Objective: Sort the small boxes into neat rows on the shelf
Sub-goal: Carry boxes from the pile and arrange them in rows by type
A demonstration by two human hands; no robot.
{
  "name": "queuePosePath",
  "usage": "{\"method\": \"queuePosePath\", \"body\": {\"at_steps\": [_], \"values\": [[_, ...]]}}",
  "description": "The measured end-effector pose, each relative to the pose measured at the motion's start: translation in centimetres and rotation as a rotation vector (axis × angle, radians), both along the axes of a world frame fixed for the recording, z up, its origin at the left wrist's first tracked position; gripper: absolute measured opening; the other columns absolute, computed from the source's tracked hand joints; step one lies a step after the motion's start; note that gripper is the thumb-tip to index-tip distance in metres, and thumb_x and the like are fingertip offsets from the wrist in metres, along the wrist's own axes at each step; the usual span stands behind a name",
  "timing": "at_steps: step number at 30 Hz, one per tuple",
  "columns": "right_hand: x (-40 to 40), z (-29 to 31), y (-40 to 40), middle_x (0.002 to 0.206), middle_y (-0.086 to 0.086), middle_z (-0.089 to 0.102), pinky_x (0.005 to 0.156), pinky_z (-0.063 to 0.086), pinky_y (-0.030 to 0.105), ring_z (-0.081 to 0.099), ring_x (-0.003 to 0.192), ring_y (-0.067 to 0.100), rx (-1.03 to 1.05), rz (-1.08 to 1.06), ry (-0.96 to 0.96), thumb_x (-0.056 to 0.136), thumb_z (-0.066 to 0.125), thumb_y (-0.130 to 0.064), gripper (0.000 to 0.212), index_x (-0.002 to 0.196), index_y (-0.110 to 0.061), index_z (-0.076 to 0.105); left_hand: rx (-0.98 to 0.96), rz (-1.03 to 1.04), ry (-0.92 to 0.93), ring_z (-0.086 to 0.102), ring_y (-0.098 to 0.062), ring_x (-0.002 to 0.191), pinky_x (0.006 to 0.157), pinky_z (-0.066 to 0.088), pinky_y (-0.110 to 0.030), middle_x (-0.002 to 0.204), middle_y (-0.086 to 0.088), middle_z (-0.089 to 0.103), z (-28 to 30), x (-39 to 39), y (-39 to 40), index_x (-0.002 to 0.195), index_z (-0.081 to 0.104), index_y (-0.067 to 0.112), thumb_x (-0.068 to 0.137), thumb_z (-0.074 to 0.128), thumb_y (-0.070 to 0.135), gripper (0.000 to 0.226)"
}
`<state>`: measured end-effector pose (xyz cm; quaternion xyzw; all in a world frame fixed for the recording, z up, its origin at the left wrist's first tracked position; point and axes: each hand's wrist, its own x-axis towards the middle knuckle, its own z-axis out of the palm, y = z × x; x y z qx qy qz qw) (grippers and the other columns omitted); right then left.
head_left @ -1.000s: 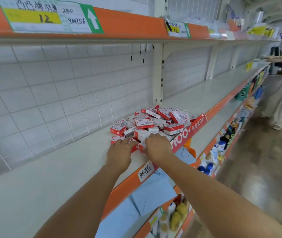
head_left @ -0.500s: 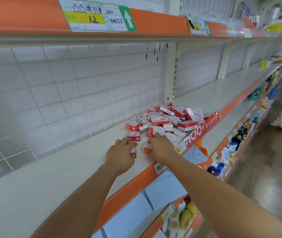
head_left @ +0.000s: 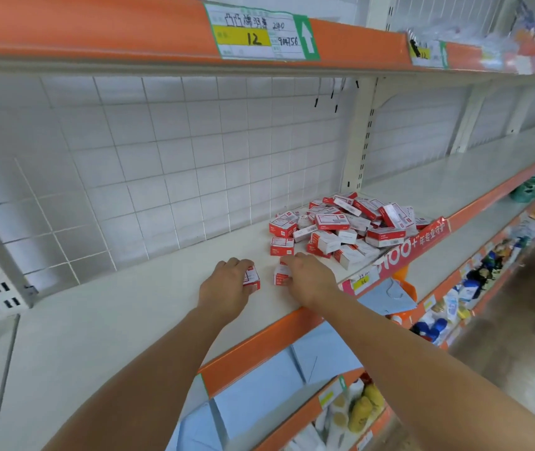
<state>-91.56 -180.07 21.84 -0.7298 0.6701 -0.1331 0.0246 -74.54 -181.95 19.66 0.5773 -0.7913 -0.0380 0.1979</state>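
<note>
One white shelf (head_left: 136,323) carries a loose pile of red-and-white boxes (head_left: 346,227), too jumbled to count, just beyond the fingers. The left hand (head_left: 227,289) curls around one small box (head_left: 252,279). The right hand (head_left: 311,279) grips a second box (head_left: 281,275), the two boxes slightly apart.

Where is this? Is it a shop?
Most likely a shop, yes. Long orange-edged shelves run down an aisle, a handwritten price label is clipped to the shelf above, and bottles and packets fill the lower shelves. The hands are sorting a pile of small red-and-white boxes.
</note>
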Motion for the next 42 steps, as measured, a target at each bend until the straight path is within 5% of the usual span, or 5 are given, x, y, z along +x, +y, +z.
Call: {"method": "queuePosePath", "body": {"at_steps": [22,42], "values": [[14.4,0.6,6.7,0.120,0.004,0.053,0.078,0.041,0.034,0.046,0.114,0.025,-0.066,0.688,-0.067,0.089,0.051,-0.013,0.040,0.128,-0.018,0.049,-0.035,0.661,0.014,0.042,-0.018,0.118,0.083,0.043,-0.035,0.123,0.003,0.051,1.7,11.7,17.1,0.134,0.045,0.026,0.092,0.055,0.034,0.044],[35.5,1.2,25.8,0.124,0.007,0.053,0.085,0.043,0.035,0.048,0.115,0.027,-0.031,1.027,-0.156,0.088,0.051,-0.013,0.043,0.131,-0.016,0.048,-0.069,1.008,0.012,0.045,-0.018,0.113,0.080,0.044,-0.033,0.119,0.003,0.054,2.4,29.0,42.0,0.133,0.047,0.026,0.091,0.056,0.038,0.045]]}}
